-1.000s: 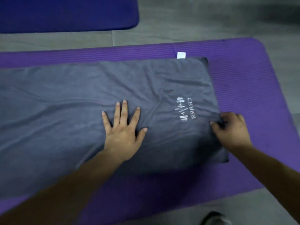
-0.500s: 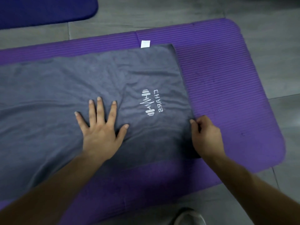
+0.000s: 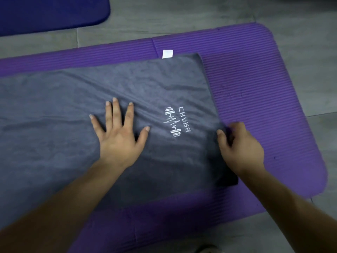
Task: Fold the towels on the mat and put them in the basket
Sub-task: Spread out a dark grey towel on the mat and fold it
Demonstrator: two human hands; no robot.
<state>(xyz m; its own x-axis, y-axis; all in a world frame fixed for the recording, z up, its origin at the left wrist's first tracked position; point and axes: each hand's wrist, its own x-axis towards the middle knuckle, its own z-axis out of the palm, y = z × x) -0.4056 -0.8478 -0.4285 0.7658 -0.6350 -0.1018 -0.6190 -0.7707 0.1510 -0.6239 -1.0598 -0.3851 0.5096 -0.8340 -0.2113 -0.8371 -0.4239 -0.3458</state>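
A grey towel (image 3: 60, 125) with a white logo lies spread across the purple mat (image 3: 259, 99), running off the left edge of the view. A small white tag sticks out at its far edge. My left hand (image 3: 120, 136) presses flat on the towel's middle, fingers spread. My right hand (image 3: 238, 147) pinches the towel's right edge near the front corner, thumb on top and fingers curled under the fabric. No basket is in view.
A dark blue mat (image 3: 51, 13) lies at the top left on the grey tiled floor (image 3: 200, 13). Bare purple mat shows to the right of the towel and along its near side.
The view has shifted a little. My left hand stays flat on the towel, and my right hand keeps its hold on the right edge with fingers now tucked under it.
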